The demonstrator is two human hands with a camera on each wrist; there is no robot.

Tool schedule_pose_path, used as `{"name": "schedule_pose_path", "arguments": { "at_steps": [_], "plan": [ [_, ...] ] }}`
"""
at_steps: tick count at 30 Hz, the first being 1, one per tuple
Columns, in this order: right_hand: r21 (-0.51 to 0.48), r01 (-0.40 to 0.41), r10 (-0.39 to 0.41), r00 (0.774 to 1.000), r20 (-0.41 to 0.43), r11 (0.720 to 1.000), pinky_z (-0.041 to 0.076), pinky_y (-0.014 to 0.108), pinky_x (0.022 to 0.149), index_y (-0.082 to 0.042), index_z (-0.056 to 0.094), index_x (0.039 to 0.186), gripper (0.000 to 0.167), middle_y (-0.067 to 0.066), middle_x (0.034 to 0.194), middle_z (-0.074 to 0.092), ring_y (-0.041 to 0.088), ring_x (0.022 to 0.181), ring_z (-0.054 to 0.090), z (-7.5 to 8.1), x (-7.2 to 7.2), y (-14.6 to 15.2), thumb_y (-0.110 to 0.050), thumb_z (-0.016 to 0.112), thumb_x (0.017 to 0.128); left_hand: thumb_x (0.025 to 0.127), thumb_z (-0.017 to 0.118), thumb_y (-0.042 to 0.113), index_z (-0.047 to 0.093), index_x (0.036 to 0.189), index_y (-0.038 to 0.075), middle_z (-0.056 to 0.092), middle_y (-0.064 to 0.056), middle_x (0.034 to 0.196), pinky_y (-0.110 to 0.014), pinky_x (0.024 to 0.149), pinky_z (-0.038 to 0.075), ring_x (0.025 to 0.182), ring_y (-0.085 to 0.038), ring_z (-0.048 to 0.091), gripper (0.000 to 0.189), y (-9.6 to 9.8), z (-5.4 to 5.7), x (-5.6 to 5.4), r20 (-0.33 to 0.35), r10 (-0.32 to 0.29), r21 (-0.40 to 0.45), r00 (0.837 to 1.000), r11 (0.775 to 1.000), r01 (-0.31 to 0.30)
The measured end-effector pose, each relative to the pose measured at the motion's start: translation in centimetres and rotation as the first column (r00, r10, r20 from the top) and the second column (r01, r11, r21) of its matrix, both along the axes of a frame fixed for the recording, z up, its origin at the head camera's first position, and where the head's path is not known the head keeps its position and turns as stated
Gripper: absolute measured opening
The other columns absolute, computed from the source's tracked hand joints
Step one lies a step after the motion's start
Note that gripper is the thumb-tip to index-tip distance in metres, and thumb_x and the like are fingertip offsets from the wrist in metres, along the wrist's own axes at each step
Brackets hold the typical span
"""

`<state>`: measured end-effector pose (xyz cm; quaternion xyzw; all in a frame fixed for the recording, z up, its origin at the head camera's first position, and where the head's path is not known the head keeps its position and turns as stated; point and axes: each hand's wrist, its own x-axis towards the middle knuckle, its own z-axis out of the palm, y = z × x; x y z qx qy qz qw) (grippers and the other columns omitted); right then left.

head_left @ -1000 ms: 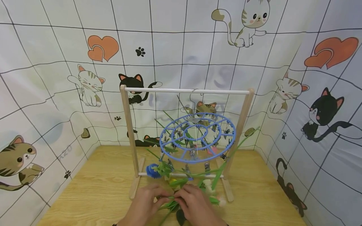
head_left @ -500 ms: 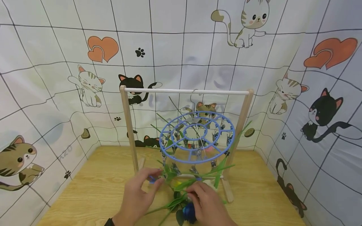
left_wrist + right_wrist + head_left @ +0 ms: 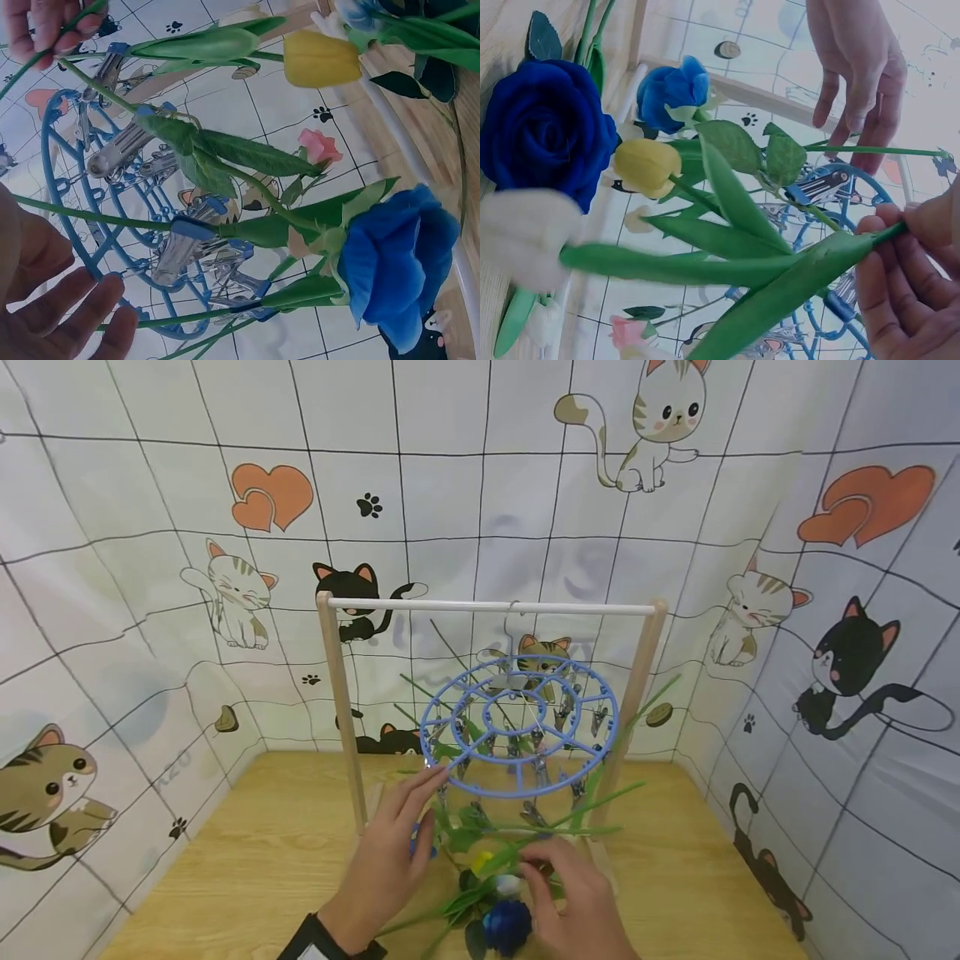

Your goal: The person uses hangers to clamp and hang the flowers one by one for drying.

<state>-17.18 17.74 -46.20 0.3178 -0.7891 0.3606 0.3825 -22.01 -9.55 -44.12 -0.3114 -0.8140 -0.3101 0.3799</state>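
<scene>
Back wall: I looked onto a whitish back wall (image 3: 450, 497) ruled with thin black lines into big squares, wavy in places.
Side walls: a left wall (image 3: 75, 635) and a right wall (image 3: 900, 827) carried the same print.
Cats: I made out a striped cat (image 3: 652, 431) high up, a black cat (image 3: 858, 647) on the right and a brown cat (image 3: 63, 785) at lower left.
Other prints: orange hearts (image 3: 272, 497), a dark paw print (image 3: 369, 506), a small brown shape (image 3: 227, 719) I couldn't identify.
Tabletop (image 3: 225, 860): yellowish wood, grain visible, its far edge against the walls.
Light: soft in my head view, greyer rightward; both wrist views reached me bluer.
</scene>
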Motion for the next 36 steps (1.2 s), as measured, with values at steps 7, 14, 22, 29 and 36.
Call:
{"name": "schedule_pose_path", "arguments": {
  "at_steps": [7, 14, 22, 29, 36],
  "plan": [
    [-0.109, -0.009, -0.001, 0.996, -0.093, 0.994, 0.062, 0.013, 0.086, -0.007, 0.077, 0.121, 0.012, -0.001, 0.106, 0.080, 0.010, 0.090, 0.076, 0.0, -0.2, 0.4, -0.019, 0.076, 0.116, 0.101, 0.079, -0.014, 0.063, 0.163, 0.004, 0.064, -0.019, 0.166, -0.010, 0.070, 0.043, 0.112, -0.023, 0.076, 0.066, 0.1, 0.0, -0.3, -0.007, 0.003, -0.038, 1.000, 0.999, -0.003],
    [-0.178, -0.003, -0.021, 0.991, -0.131, 0.984, 0.063, 0.012, 0.090, -0.002, 0.078, 0.119, 0.018, 0.006, 0.105, 0.083, 0.012, 0.091, 0.078, 0.2, 0.0, 0.8, 0.001, 0.086, 0.103, 0.100, 0.078, -0.016, 0.063, 0.162, 0.000, 0.064, -0.022, 0.165, -0.009, 0.067, 0.043, 0.098, -0.018, 0.073, 0.066, -0.1, 0.1, -0.6, -0.031, -0.013, -0.035, 0.999, 0.999, 0.012],
    [-0.286, -0.024, -0.023, 0.987, -0.160, 0.958, 0.062, 0.011, 0.097, 0.004, 0.078, 0.112, 0.023, 0.014, 0.099, 0.084, 0.012, 0.090, 0.078, 0.4, 0.1, 1.3, 0.016, 0.085, 0.093, 0.103, 0.077, -0.013, 0.063, 0.161, -0.002, 0.064, -0.023, 0.166, -0.016, 0.072, 0.051, 0.133, -0.037, 0.076, 0.062, -0.6, 0.1, -1.1, -0.034, 0.009, -0.026, 0.999, 1.000, -0.010],
    [-0.345, -0.022, -0.019, 0.993, -0.115, 0.938, 0.063, 0.012, 0.097, 0.005, 0.077, 0.111, 0.038, 0.013, 0.099, 0.082, 0.005, 0.094, 0.079, 0.9, 0.6, 1.8, 0.031, 0.078, 0.083, 0.101, 0.078, -0.014, 0.063, 0.161, -0.004, 0.066, -0.023, 0.165, -0.033, 0.079, 0.065, 0.141, -0.044, 0.073, 0.063, -1.0, -0.2, -1.2, -0.048, 0.079, 0.004, 0.996, 0.997, -0.079],
    [-0.398, -0.125, 0.061, 0.984, -0.168, 0.909, 0.065, 0.014, 0.096, 0.018, 0.071, 0.110, 0.030, 0.015, 0.102, 0.081, 0.006, 0.099, 0.079, 1.3, 0.5, 2.3, 0.034, 0.072, 0.085, 0.098, 0.083, -0.011, 0.070, 0.128, 0.000, 0.074, -0.013, 0.122, -0.033, 0.081, 0.071, 0.106, -0.024, 0.079, 0.034, -0.8, -1.1, 0.1, 0.032, 0.214, 0.076, 0.976, 0.973, -0.216]
  ]
}}
